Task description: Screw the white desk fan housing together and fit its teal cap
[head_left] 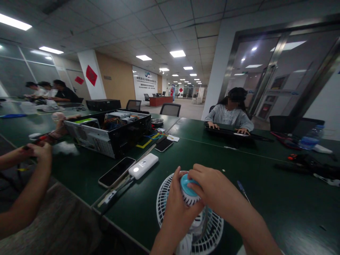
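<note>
Bare left hand, bare right hand

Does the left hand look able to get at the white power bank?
Probably yes: the left hand is near the white power bank, with only the fan guard and green tabletop between. Its fingers must first release the blue-capped fan hub.

Dim office room, cool light from the ceiling, picture bent at the edges

The square ceiling panels give white light from above, and the far end of the room looks brighter than the near side. The green table top shows a soft glare at near right, and its shadows stay weak and diffuse. Straight ceiling lines curve strongly toward the picture edges. The right hand, the left hand and the white desk fan look a little soft, and small far things lose their detail.
</note>
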Available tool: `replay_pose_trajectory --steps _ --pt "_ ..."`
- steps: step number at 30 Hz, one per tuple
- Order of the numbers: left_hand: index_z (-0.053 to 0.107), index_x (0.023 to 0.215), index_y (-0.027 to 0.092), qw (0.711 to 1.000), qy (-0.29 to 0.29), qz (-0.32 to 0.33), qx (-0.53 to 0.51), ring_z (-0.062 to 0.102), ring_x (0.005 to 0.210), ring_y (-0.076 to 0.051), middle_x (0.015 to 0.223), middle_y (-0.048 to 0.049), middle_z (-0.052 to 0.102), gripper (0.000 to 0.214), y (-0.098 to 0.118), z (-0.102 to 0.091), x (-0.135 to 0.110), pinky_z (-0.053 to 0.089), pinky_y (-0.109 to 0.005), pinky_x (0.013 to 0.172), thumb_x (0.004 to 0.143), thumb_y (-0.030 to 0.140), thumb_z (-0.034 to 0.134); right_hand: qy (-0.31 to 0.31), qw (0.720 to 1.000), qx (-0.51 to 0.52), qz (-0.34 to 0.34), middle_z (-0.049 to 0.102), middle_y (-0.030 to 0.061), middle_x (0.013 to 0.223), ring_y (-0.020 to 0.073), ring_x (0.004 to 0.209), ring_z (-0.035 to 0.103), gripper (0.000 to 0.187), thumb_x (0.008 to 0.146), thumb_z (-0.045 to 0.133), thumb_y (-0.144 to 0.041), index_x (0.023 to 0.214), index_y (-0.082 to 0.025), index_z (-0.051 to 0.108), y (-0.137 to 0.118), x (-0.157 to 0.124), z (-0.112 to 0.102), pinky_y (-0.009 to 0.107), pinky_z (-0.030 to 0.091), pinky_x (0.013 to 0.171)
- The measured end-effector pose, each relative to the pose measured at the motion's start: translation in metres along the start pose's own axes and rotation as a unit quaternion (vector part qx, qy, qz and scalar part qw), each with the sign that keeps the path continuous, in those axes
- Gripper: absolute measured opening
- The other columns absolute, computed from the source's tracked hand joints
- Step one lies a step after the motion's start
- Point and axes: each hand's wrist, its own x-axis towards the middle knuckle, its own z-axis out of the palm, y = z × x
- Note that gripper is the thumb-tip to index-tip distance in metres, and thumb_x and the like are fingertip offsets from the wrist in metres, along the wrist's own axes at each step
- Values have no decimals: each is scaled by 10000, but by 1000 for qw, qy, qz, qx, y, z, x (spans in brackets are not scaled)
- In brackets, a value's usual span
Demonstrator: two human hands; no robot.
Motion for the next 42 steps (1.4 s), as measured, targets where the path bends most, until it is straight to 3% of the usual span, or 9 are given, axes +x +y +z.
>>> replay_pose_trajectory --steps 9,13,17,20,23,28,33,37,42 --pt "243 1326 211 1000 9 24 -3 403 1258 -305 1358 -128 420 829 -1 1 1 294 -468 1047 626 203 687 39 991 -104 79 685 93 765 260 676 681 271 846 415 -104 1097 -168 496 -18 6 13 314 480 538" --pt "237 1332 207 1000 12 15 3 418 1242 -303 1335 -124 442 837 -1 1 1 297 -472 1041 624 199 684 40 990 -85 105 685 111 753 283 680 681 255 891 375 -154 1110 -162 505 -17 6 11 343 486 534" --pt "240 1341 209 1000 10 -14 17 417 1237 -299 1330 -116 442 823 2 0 -1 301 -466 1033 649 255 682 37 999 25 23 662 79 922 215 839 647 259 908 369 -162 1015 -205 602 2 -1 0 341 487 704" --pt "221 1355 215 999 -2 -30 15 404 1244 -304 1351 -119 419 839 3 -1 -1 293 -480 1031 660 299 684 20 990 109 -83 617 41 1089 165 994 576 339 842 419 -57 1022 -237 643 19 -5 -5 307 439 850" --pt "208 1365 207 1000 -4 -28 11 403 1247 -305 1354 -123 413 852 3 -1 -1 277 -482 1042 662 305 678 -18 980 150 -128 589 34 1186 165 1099 517 373 800 477 -29 1062 -230 650 31 -5 -6 312 378 946" --pt "216 1370 208 1000 -6 -26 13 415 1242 -305 1347 -123 424 853 1 -2 -2 288 -470 1041 661 313 679 -41 969 186 -156 585 46 1223 179 1117 513 343 809 539 -70 1100 -218 644 42 2 -4 333 365 960" --pt "232 1363 218 999 2 -28 18 398 1251 -323 1354 -127 416 847 1 -2 -2 294 -494 1029 658 321 689 -57 938 261 -220 593 50 1222 153 1130 507 311 831 569 -144 1132 -203 623 56 10 1 293 372 955" --pt "242 1352 229 999 0 -28 16 435 1220 -307 1323 -108 448 826 3 -2 -2 317 -475 1015 661 320 685 -50 926 300 -225 605 55 1132 132 1019 557 229 818 599 -182 1040 -177 653 57 13 4 247 411 872" --pt "236 1341 245 1000 0 -1 18 444 1217 -280 1312 -84 466 800 0 -2 -2 326 -451 1017 675 281 678 19 976 184 -119 603 3 815 116 741 553 65 758 652 -199 799 -155 629 35 11 6 224 388 655"
